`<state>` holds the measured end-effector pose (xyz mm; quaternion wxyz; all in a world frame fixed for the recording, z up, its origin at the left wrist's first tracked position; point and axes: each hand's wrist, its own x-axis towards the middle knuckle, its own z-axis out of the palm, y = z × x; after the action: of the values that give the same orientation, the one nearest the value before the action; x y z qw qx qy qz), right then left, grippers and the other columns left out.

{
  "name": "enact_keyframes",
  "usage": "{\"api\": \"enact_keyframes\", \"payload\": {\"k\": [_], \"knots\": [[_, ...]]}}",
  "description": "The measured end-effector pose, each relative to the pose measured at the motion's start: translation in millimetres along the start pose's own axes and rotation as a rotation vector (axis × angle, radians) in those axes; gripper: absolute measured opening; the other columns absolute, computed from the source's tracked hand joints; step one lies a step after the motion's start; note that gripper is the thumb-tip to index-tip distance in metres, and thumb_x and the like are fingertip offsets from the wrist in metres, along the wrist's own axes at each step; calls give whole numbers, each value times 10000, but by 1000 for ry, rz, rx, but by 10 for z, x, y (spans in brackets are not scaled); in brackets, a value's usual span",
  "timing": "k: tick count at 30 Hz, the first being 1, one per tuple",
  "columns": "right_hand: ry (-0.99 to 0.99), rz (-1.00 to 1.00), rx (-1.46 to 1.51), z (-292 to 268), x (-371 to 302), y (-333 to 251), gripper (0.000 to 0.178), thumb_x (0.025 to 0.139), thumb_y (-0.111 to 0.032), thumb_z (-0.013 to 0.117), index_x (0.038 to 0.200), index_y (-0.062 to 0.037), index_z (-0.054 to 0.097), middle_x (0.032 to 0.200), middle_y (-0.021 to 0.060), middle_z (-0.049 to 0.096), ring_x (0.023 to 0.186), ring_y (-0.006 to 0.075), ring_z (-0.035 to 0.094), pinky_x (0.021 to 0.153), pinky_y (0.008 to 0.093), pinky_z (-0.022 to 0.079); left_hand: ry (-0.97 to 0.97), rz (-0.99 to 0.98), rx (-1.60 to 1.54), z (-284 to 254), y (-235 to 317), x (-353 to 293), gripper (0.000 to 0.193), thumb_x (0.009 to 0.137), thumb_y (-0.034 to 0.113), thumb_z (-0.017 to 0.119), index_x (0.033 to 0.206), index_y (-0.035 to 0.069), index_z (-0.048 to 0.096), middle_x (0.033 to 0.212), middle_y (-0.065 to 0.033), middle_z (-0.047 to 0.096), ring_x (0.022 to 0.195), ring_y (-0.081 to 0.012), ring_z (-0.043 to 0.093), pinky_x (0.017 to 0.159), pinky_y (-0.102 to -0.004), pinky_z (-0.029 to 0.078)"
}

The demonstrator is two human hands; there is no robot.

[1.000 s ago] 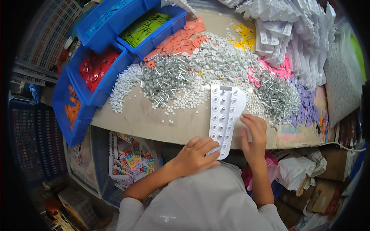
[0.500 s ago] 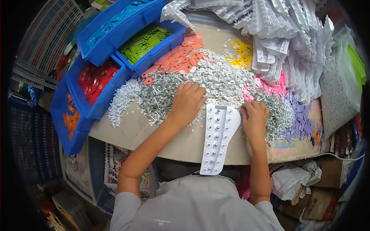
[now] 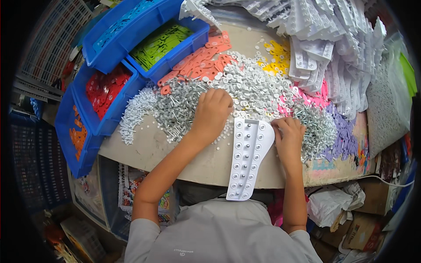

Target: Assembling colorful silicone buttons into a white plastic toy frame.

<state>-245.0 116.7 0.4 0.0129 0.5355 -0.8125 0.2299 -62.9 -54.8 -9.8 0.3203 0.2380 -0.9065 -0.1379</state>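
Head view: the white tray (image 3: pixel 248 158) is pointed away lengthwise, broad end far; the shirt (image 3: pixel 215 230) is lettered; left hand (image 3: pixel 213 109) and right hand (image 3: pixel 289 132) are half-curled, any grip cannot be told.

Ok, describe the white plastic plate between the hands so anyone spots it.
On the beige tabletop, look between the left hand and right hand. The long white plastic plate there, flared at its far end, lies singly, unlike the heaped white plastic plates.
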Motion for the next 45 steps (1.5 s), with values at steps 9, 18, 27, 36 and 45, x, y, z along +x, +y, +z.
{"api": "enact_keyframes", "payload": {"k": [9, 18, 27, 36, 45], "knots": [[-75, 7, 10, -58, 25, -18, 64, 825, -45, 690, 880, -51, 658, 916, 79, 612, 933, 284, 536, 870, 401, 356, -82, -92, -454, -172, 117, -101, 78, 861, 73, 696, 925, 47, 660, 886, -77, 623, 907, -267, 579, 872, -377, 433], [-65, -3, -71, 22, -48, 23, 84, 847, -42, 666, 896, -41, 598, 945, 109, 593, 922, 312, 524, 860, 418, 373, -176, -147, -430, -1, 208, -211, 51, 883, 76, 656, 907, 39, 631, 884, -95, 582, 920, -285, 560, 866, -393, 435], [-46, -21, 41, -130, -44, 37, 100, 833, -19, 671, 927, -51, 658, 926, 102, 603, 950, 301, 544, 863, 414, 395, -245, -285, -504, 23, 217, -207, 97, 860, 107, 700, 916, 53, 643, 902, -81, 610, 910, -289, 583, 835, -403, 449], [-17, 55, 191, -135, -43, -25, 79, 836, 16, 661, 905, -15, 640, 900, 108, 592, 914, 295, 554, 844, 384, 423, -76, -32, -315, 38, 178, -248, 102, 807, 102, 766, 883, 53, 719, 864, -73, 619, 877, -258, 598, 805, -371, 463], [-46, 11, 358, 13, 16, -276, 56, 876, -19, 652, 917, 7, 624, 895, 126, 612, 902, 278, 578, 833, 371, 455, -30, -145, -391, 76, 124, -267, 78, 859, 86, 713, 917, 35, 704, 882, -94, 641, 879, -280, 605, 816, -386, 471]]}}
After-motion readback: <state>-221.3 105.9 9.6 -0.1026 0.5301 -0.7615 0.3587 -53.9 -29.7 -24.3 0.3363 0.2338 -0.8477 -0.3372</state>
